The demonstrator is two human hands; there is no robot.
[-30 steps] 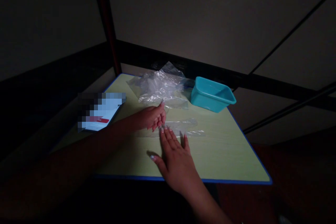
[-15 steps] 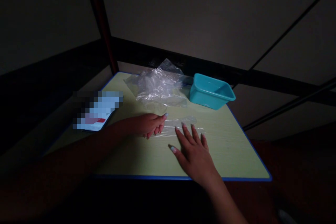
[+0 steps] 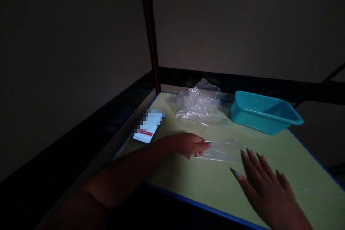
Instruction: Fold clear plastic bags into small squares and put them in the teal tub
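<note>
A clear plastic bag (image 3: 225,150) lies flattened on the pale green table (image 3: 212,183). At its left end my left hand (image 3: 192,145) is closed, with thumb and curled fingers gripping the plastic. My right hand (image 3: 265,183) is spread over the table at the bag's right end, fingers apart and holding nothing. Behind the bag sits a crumpled heap of clear plastic bags (image 3: 195,104), with a loose flap reaching toward the front.
A turquoise bin (image 3: 264,115) stands at the back right of the table. At the left edge lies a phone (image 3: 148,129) with its screen lit. Dark walls rise behind and to the left. Blue trim (image 3: 199,205) runs along the table's edge.
The camera view has turned left, so the table appears further right. My right hand has moved right and nearer, off the middle of the bag. My left hand stays closed at the bag's left end.
</note>
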